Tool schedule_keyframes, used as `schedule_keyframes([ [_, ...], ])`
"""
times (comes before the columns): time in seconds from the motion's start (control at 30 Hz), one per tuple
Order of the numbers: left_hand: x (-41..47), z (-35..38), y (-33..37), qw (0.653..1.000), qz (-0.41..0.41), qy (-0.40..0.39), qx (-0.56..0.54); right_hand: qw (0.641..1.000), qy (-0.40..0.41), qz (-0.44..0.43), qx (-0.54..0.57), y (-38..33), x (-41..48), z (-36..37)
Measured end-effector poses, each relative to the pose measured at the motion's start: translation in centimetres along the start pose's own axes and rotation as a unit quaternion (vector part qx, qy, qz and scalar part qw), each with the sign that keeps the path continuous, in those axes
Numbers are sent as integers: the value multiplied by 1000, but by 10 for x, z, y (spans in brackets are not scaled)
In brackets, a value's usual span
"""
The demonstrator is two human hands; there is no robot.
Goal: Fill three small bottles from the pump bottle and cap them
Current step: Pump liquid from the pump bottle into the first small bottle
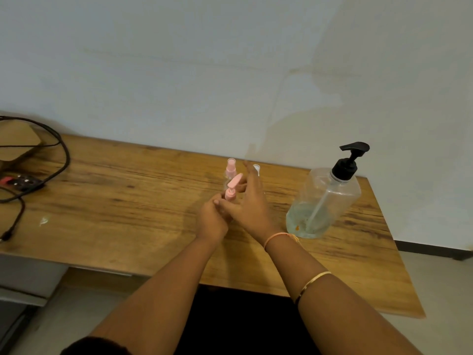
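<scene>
My left hand (211,221) grips a small clear bottle at the middle of the wooden table (115,201); its body is hidden in my fist. A pink pump cap (232,188) sits on that bottle, and my right hand (249,203) pinches it from the right. Behind them stands a second small bottle with a pink spray cap (230,167). A third small bottle top, clear (256,169), shows just behind my right fingers. To the right stands the large clear pump bottle (325,203) with a black pump head, a little liquid at its bottom.
A black power strip (21,181) with cables lies at the table's left end, next to a brown box (18,143). A small clear cap or piece (43,221) lies on the left part of the table. The wall runs close behind the table.
</scene>
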State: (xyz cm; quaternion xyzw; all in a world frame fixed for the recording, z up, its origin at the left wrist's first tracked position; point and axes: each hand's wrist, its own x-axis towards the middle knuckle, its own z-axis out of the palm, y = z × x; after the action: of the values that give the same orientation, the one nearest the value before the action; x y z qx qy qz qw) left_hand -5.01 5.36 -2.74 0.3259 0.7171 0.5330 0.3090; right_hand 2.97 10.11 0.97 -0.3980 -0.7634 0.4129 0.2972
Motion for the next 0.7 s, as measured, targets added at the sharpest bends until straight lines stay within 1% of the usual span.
schedule_keyframes([
  [0.07,-1,3,2,996,-29,10,-85,999,40,0,-1,1,-1,4],
  [0.1,-1,3,3,996,-24,11,-88,999,51,0,10,2,-1,5],
  [0.17,2,4,0,995,-23,4,-96,999,40,-5,30,3,-2,4],
  [0.27,2,2,-2,996,-15,-7,-85,1000,1,-18,25,3,-4,6],
  [0.37,0,4,-1,997,-10,14,-71,999,35,-7,-8,3,-3,8],
  [0.4,-1,5,0,999,7,21,-46,999,43,-5,-5,2,-3,7],
  [0.47,1,5,-3,999,19,29,-32,999,33,-16,-5,0,-3,4],
  [0.53,3,5,-5,999,-7,37,-25,1000,12,-26,-12,-2,-5,4],
  [0.6,4,4,-4,998,-22,31,-45,999,6,-30,-29,0,-4,6],
  [0.7,3,3,-2,1000,-4,9,-1,999,25,-20,-43,0,-1,6],
])
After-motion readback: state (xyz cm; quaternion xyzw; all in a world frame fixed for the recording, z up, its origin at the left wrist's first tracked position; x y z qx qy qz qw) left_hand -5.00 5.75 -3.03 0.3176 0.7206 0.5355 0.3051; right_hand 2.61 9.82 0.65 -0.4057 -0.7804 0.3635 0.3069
